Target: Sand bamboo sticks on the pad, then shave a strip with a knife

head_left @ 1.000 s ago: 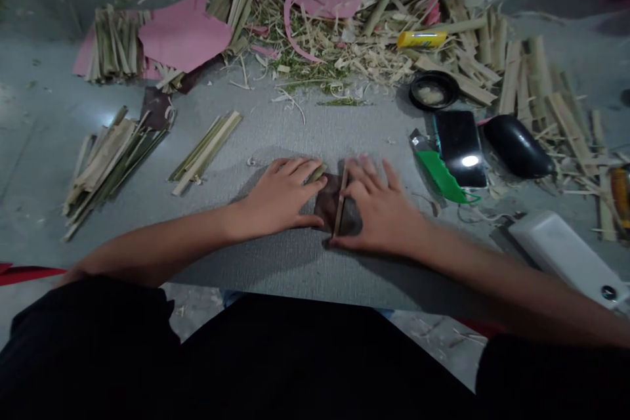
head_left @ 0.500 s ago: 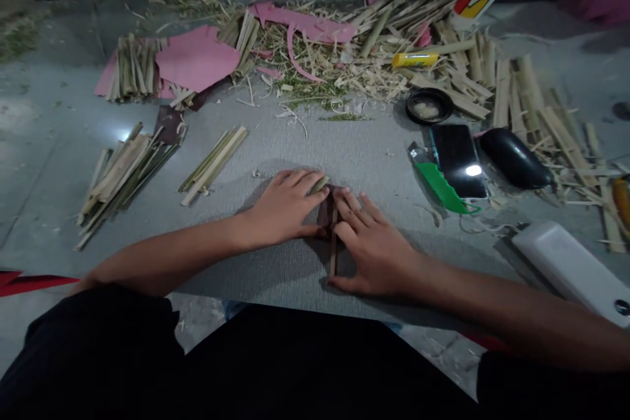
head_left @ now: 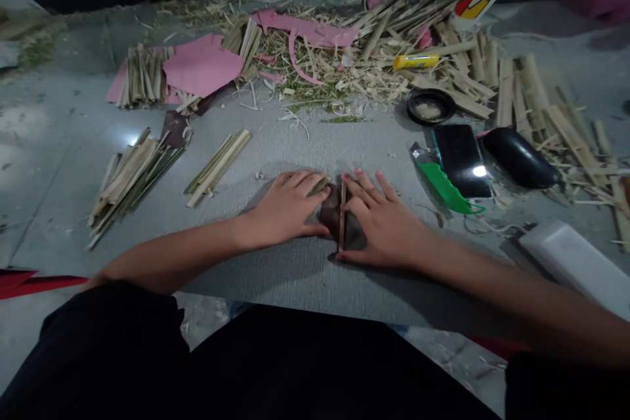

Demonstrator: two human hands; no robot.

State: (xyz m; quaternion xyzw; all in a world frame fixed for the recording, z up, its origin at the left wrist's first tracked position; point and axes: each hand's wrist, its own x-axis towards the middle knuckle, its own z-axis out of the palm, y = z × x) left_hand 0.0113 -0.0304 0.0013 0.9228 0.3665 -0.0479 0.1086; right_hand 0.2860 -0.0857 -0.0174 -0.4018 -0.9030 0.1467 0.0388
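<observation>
A thin bamboo strip point(head_left: 342, 218) stands on edge on a dark brown sheet that looks like sandpaper point(head_left: 331, 213). My right hand point(head_left: 386, 226) grips this strip along its right side, its thumb at the near end and its fingertips by the far end. Flat on the sheet's left part lies my left hand point(head_left: 283, 210), fingers stretched and thumb apart. The end of a greenish bamboo piece point(head_left: 319, 185) shows at its forefinger; the rest is hidden under the hand. A few bamboo strips point(head_left: 218, 168) lie left of this hand.
Bamboo strips point(head_left: 132, 177) lie in a bundle at left. Shavings and pink paper point(head_left: 204, 65) cover the back. On the right are a black lid point(head_left: 430, 106), a phone point(head_left: 461, 161), a green cutter knife point(head_left: 443, 187), a black case point(head_left: 520, 157) and a white box point(head_left: 575, 269).
My right hand and the bamboo strip have shifted a little away from me and to the right, baring more of the brown sheet. My left hand has stayed in place.
</observation>
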